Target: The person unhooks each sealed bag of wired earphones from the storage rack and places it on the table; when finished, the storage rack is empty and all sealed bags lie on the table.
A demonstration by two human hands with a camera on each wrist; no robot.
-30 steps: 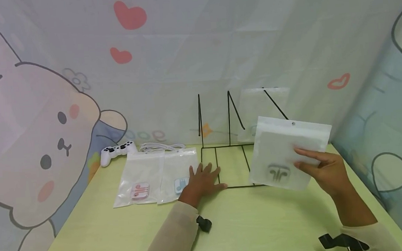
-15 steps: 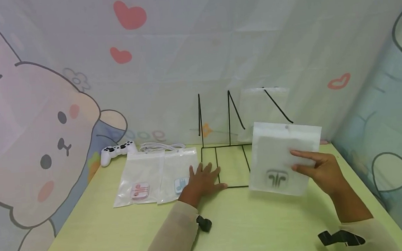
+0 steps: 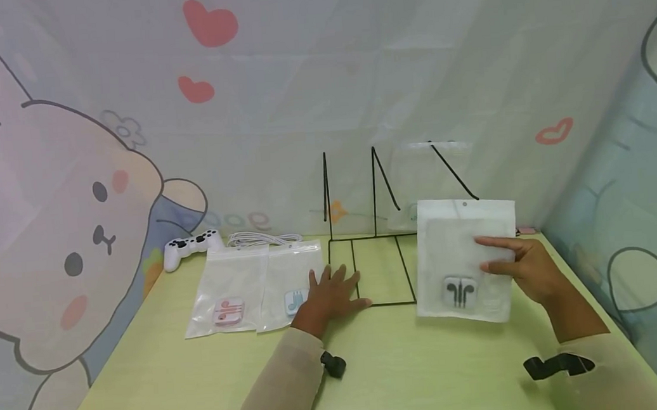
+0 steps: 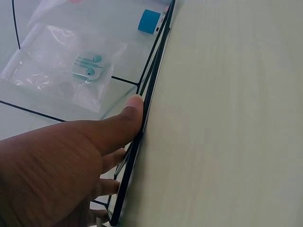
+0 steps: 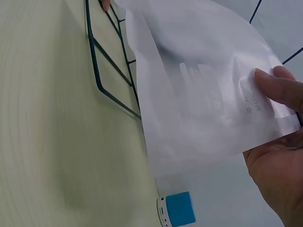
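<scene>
My right hand point(image 3: 530, 273) pinches the right edge of a white zip bag point(image 3: 451, 241) between thumb and fingers. The bag hangs upright in front of a black wire display rack point(image 3: 374, 192); a cased set of black earphones point(image 3: 459, 292) shows near its bottom. My left hand point(image 3: 335, 296) rests with spread fingers on the rack's base, its thumb at the front bar in the left wrist view. Another clear bag point(image 4: 52, 52) with teal earphones point(image 4: 90, 66) hangs on the rack, partly hidden in the head view by the held bag. The rack's right part is hidden too.
Two clear bags lie left of the rack: one with pink earphones point(image 3: 229, 311), one with blue earphones point(image 3: 296, 301). Behind them are a white game controller point(image 3: 192, 244) and a coiled white cable point(image 3: 265, 239). A blue-and-white object point(image 5: 181, 209) stands beyond the rack. A cartoon-printed cloth surrounds the table.
The right hand has brought the bag slightly left and down, turning it from tilted to nearly upright. The left hand stays in place on the rack.
</scene>
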